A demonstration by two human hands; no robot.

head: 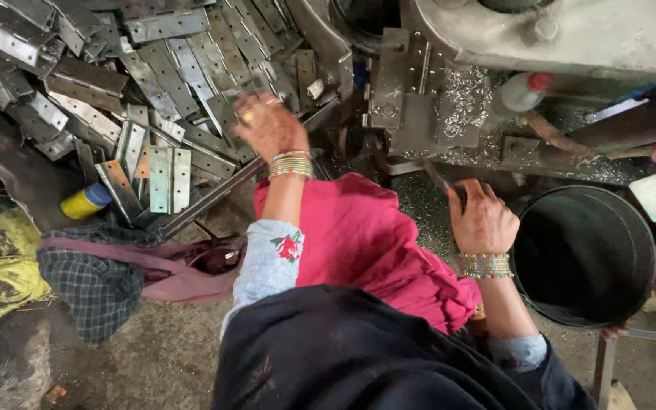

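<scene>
My left hand [269, 126] reaches out to a heap of flat grey metal hinge plates [153, 76] at the upper left, and its fingers close on one plate at the edge of the heap; the motion blurs it. My right hand [483, 220] is closed on a thin dark tool or rod [440, 181] that points up toward the machine bed [419, 99]. Bangles circle both wrists. A pink cloth [358, 235] covers my lap between the arms.
A dark round metal bucket [586, 254] stands at the right beside my right hand. Silver metal shavings [465, 95] lie on the machine. A yellow and blue bottle [85, 201] and checked cloth [93, 285] lie at the left.
</scene>
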